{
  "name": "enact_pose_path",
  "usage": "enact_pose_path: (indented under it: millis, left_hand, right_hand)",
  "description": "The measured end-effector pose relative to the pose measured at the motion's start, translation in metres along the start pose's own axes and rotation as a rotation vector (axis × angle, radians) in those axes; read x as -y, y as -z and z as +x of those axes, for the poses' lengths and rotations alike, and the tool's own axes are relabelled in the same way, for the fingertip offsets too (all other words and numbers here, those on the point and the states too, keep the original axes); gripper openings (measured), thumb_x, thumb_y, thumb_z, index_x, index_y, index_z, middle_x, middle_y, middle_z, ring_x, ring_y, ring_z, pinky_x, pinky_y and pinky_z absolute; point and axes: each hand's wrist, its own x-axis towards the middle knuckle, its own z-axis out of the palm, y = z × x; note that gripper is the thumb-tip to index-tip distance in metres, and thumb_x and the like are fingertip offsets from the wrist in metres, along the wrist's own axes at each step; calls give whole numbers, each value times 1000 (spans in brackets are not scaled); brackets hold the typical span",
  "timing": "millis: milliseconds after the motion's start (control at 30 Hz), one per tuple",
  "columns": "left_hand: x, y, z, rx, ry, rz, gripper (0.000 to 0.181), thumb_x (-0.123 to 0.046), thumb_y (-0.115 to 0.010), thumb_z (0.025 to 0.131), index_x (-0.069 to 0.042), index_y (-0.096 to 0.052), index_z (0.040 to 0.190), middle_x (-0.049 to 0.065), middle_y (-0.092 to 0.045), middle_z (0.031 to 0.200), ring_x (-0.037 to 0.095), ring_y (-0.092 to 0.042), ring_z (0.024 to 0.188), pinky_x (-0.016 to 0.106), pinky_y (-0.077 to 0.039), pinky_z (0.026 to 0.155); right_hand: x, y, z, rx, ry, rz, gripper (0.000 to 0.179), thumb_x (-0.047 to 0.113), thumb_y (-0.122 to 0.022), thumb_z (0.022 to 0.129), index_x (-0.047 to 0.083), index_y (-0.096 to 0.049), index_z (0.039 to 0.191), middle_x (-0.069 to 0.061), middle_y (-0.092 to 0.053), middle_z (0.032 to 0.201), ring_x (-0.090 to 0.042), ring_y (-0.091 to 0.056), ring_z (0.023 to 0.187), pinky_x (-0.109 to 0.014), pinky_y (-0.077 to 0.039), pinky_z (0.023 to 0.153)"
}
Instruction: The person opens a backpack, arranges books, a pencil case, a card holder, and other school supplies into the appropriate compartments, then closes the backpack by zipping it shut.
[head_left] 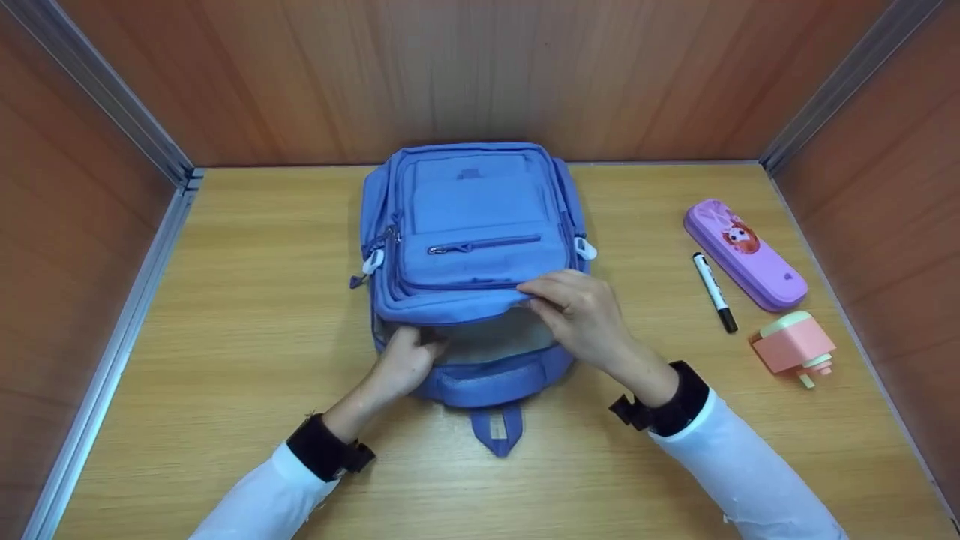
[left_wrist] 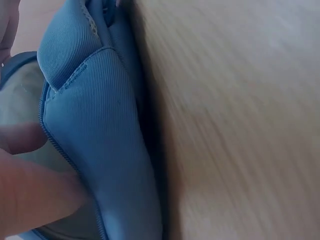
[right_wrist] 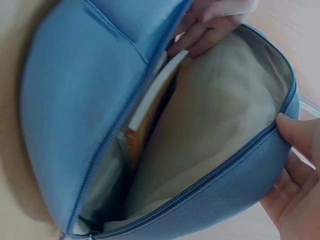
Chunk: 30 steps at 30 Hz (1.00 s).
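Note:
A blue backpack (head_left: 480,195) lies on the table with its main zip undone. My right hand (head_left: 581,311) pinches the front panel's zipped edge and holds the opening up; in the right wrist view the thumb (right_wrist: 292,132) lies over that edge. My left hand (head_left: 409,360) reaches into the opening at its left side, its fingertips hidden from the head view. Inside, a thin book (right_wrist: 155,95) with pale page edges and an orange-yellow cover stands against the back side. Loosely bent fingers of the left hand (right_wrist: 212,25) lie beside the book's upper end.
To the right lie a purple pencil case (head_left: 750,259), a white marker with black ends (head_left: 712,289) and a pink, block-shaped object with a pale green top (head_left: 795,345). Wooden panels (head_left: 480,75) border the table (head_left: 262,300) at the back and both sides.

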Motion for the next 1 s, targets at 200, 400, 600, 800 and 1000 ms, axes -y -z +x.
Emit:
enact_pose_path:
  millis: [200, 400, 600, 800, 1000]
  left_hand:
    - [6, 2, -13, -21, -225, 237, 4, -5, -65, 94, -3, -68, 93, -1, -63, 88, 14, -60, 87, 34, -55, 81]
    - [10, 9, -22, -166, -596, 305, 18, 5, -64, 79, -5, -73, 68, -7, -63, 63, 2, -54, 56, 19, -45, 48]
    - [9, 23, -13, -326, -845, 236, 22, 10, -55, 68, -3, -73, 66, 3, -68, 63, 12, -61, 52, 24, -51, 46]
    - [12, 49, 13, -387, -865, 293, 27, 14, -52, 69, 1, -73, 79, 10, -71, 77, 22, -66, 66, 25, -56, 61]
    - [27, 85, 46, -377, -730, 548, 49, 18, -53, 76, 5, -70, 120, 21, -68, 126, 39, -65, 115, 49, -53, 99]
  right_hand:
    - [0, -7, -13, 21, -24, -7, 22, -2, -81, 84, 5, -79, 104, -7, -78, 98, -21, -73, 88, -32, -61, 72]
    - [0, -13, -27, 63, -61, -13, 21, -1, -81, 84, 6, -79, 104, -6, -77, 98, -20, -73, 89, -33, -61, 74]
    - [-1, -17, -41, 109, -61, -15, 19, 2, -81, 85, 7, -78, 102, -5, -77, 99, -20, -73, 91, -34, -61, 78]
    - [-6, -19, -56, 199, -2, 16, 17, 4, -81, 87, 8, -77, 103, -4, -77, 101, -21, -73, 96, -37, -61, 84]
    - [-14, -15, -68, 316, 17, 14, 14, 1, -80, 86, 7, -78, 98, -3, -76, 98, -20, -73, 95, -35, -61, 83]
